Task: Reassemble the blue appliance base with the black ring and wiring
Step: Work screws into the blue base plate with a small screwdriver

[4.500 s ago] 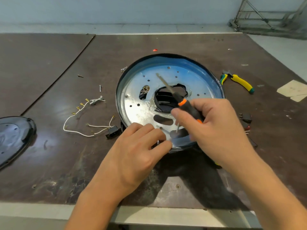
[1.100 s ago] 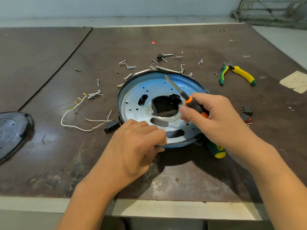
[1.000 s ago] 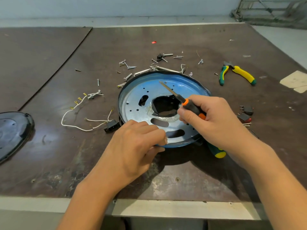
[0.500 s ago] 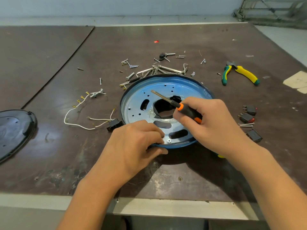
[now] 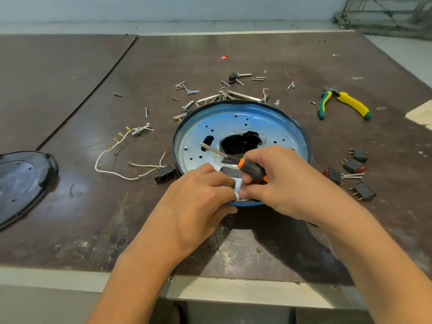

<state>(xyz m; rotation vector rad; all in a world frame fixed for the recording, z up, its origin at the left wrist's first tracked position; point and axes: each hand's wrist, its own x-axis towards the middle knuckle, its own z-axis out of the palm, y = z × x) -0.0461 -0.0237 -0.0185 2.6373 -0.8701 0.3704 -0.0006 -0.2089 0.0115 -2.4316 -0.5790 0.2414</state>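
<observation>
Blue base (image 5: 243, 127) sits mid-frame, black ring (image 5: 304, 134) around its rim; my left hand (image 5: 198, 202) has its fingers curled, pinching the near edge; my right hand (image 5: 282, 183) grips the screwdriver (image 5: 233, 160) while its fingertips meet the left's; wiring (image 5: 121, 160) lies loose, left of centre. Risk, I reckon: the blade pokes leftward unaimed, so it could scratch the base or slip.

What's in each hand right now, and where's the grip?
Right hand holds the screwdriver by its black handle. Left hand pinches the blue base at its near rim.
</observation>
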